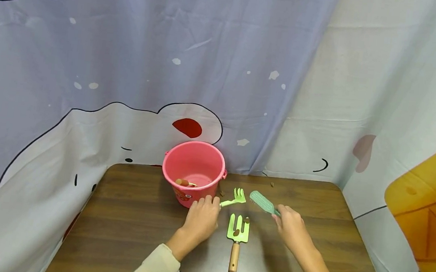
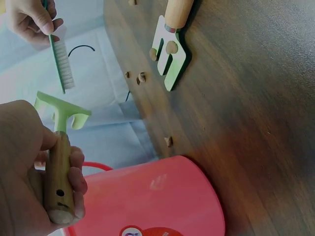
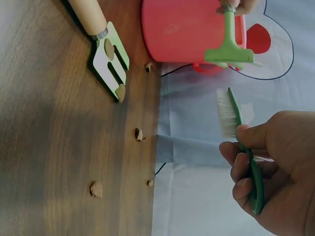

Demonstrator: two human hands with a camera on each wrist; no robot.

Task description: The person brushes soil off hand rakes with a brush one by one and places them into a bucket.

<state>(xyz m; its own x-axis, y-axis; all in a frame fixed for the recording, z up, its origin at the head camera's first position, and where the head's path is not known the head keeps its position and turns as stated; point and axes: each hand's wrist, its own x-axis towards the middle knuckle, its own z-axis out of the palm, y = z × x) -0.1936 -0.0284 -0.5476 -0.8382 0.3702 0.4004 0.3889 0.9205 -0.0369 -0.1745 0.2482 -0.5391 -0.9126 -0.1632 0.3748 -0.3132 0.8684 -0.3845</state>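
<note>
My left hand (image 1: 202,217) grips the wooden handle of a small hand rake (image 1: 240,195) with a light green head, held in front of the pink bucket (image 1: 204,193). My right hand (image 1: 292,229) holds a green brush (image 3: 231,115) by its handle; its white bristles show in both wrist views. Brush and rake head are close together but apart, raised off the table. Below them a light green hand fork (image 1: 234,259) with a wooden handle lies flat, tines toward the back. Brown crumbs (image 3: 109,49) sit on its tines.
The bucket stands at the table's back left, with a wooden-handled tool (image 1: 182,182) partly visible inside. More brown crumbs (image 3: 96,189) lie scattered on the wooden table (image 1: 131,225). A printed curtain (image 1: 130,54) hangs behind the table.
</note>
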